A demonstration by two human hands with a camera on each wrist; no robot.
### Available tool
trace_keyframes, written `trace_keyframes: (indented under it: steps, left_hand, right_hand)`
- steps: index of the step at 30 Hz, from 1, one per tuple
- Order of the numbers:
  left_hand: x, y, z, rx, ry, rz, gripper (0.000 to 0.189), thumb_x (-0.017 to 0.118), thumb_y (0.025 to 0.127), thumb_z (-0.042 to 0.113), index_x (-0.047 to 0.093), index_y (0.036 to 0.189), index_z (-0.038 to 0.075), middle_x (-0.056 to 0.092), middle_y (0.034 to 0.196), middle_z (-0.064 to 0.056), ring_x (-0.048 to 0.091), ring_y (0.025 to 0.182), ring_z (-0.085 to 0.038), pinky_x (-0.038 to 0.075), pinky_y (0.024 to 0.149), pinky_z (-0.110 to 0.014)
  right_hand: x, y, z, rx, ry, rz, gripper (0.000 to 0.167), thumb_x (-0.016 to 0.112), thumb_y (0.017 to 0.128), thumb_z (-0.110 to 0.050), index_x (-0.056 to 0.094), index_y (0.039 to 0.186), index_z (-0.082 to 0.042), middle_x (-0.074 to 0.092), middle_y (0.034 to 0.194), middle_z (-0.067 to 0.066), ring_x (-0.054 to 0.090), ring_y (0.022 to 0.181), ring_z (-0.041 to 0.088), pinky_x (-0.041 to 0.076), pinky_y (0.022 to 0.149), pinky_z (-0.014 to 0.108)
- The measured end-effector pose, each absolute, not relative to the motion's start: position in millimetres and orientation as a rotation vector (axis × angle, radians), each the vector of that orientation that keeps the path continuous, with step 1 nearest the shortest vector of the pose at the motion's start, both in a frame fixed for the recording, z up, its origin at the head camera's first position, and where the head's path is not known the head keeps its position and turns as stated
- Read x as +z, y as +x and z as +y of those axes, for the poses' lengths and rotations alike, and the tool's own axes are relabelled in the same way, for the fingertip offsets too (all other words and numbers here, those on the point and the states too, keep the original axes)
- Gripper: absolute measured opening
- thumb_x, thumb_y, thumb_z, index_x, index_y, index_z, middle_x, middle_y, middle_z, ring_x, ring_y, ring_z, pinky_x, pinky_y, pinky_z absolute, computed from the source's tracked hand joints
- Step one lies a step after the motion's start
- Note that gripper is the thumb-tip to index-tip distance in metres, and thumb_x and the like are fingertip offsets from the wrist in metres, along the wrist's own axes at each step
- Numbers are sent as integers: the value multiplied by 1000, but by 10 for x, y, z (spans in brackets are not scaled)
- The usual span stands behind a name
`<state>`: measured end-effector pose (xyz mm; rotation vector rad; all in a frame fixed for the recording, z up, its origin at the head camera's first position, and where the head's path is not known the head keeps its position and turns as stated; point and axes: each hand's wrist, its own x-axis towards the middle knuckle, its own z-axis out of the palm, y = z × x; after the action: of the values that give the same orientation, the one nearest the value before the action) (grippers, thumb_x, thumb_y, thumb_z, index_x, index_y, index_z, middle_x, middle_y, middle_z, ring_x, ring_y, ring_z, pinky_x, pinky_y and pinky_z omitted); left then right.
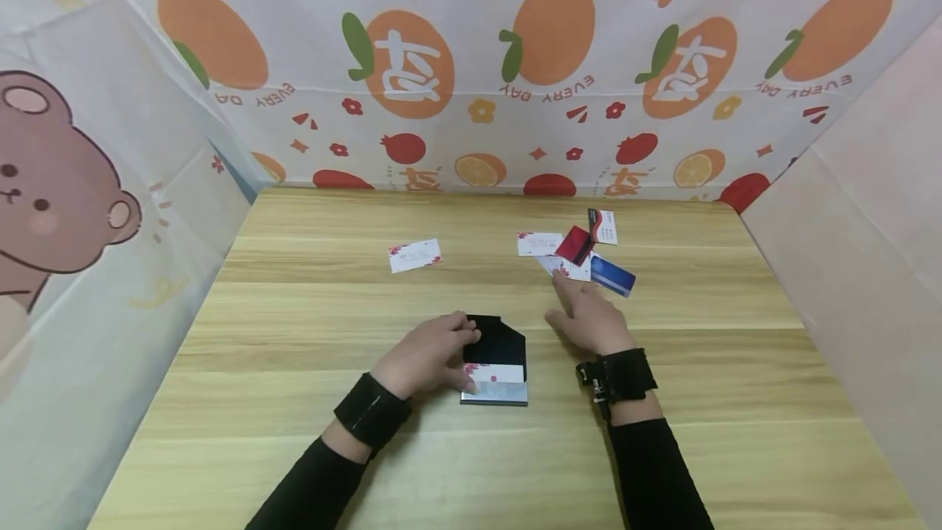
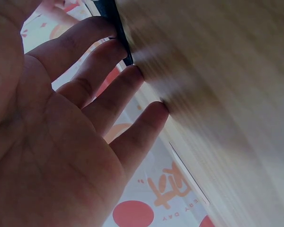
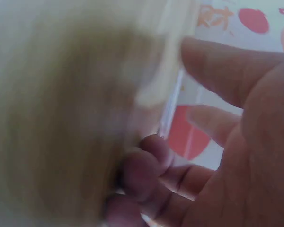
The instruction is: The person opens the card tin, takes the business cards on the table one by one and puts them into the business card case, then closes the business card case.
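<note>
A black card case [image 1: 502,340] lies unfolded on the table, with a white floral card [image 1: 504,373] showing in its lower pocket. At its left side, my left hand [image 1: 427,354] holds it, thumb on the pocket part and fingers at the upper flap. In the left wrist view, fingertips [image 2: 157,109] rest along the tabletop beside the dark case edge. My right hand [image 1: 594,324] reaches forward with its index fingertip right at a white floral card [image 1: 577,271]. That card lies among a red card [image 1: 576,245], a blue card [image 1: 612,276] and other white cards [image 1: 536,244].
A single white floral card [image 1: 414,256] lies apart, left of the pile. One white card with a red and black band [image 1: 604,227] is at the back of the pile. The wooden table [image 1: 324,301] ends at a fruit-print cloth [image 1: 478,64] hanging behind it.
</note>
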<state>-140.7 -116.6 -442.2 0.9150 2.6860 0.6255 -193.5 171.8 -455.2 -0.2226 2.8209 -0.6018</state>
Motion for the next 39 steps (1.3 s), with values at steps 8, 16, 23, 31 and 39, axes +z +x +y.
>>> trace_keyframes:
  steps: [8, 16, 23, 31, 39]
  left_hand:
    - [-4474, -1376, -1161, 635, 914, 2679, 73, 88, 71, 39, 65, 131, 3, 62, 128, -12, 58, 109, -24, 48, 93, -40]
    - [-4482, -1384, -1161, 638, 924, 2695, 74, 87, 72, 40, 65, 131, 3, 62, 129, -12, 58, 110, -25, 47, 95, -40]
    - [-4451, -1394, -1159, 643, 920, 2688, 74, 88, 71, 40, 64, 132, 3, 62, 128, -12, 58, 109, -24, 47, 94, -40]
    - [-4438, -1388, -1166, 632, 929, 2688, 75, 87, 71, 40, 64, 131, 3, 61, 129, -13, 58, 111, -25, 47, 96, -41]
    - [-4419, -1410, -1161, 632, 917, 2687, 73, 88, 72, 39, 64, 132, 4, 62, 127, -12, 57, 106, -23, 47, 93, -39]
  right_hand:
    - [-4563, -1882, 1657, -573, -255, 2784, 62, 60, 97, -45, 46, 151, -18, 55, 141, 16, 50, 128, 37, 45, 96, 58]
    - [-4401, -1846, 1693, -571, -330, 2757, 20, 75, 89, -33, 72, 90, -14, 54, 91, 5, 51, 78, 21, 39, 63, 33]
    - [-4478, -1893, 1688, -622, -276, 2846, 38, 84, 80, -29, 64, 108, -13, 59, 108, 7, 54, 92, 25, 46, 77, 41]
    - [-4523, -1910, 1662, -689, -247, 2815, 67, 83, 82, -25, 54, 140, -11, 55, 136, 12, 51, 112, 29, 44, 96, 50]
    - [-4470, -1933, 1661, -670, -238, 2869, 39, 76, 88, -24, 66, 123, -9, 56, 109, 9, 53, 94, 26, 46, 81, 39]
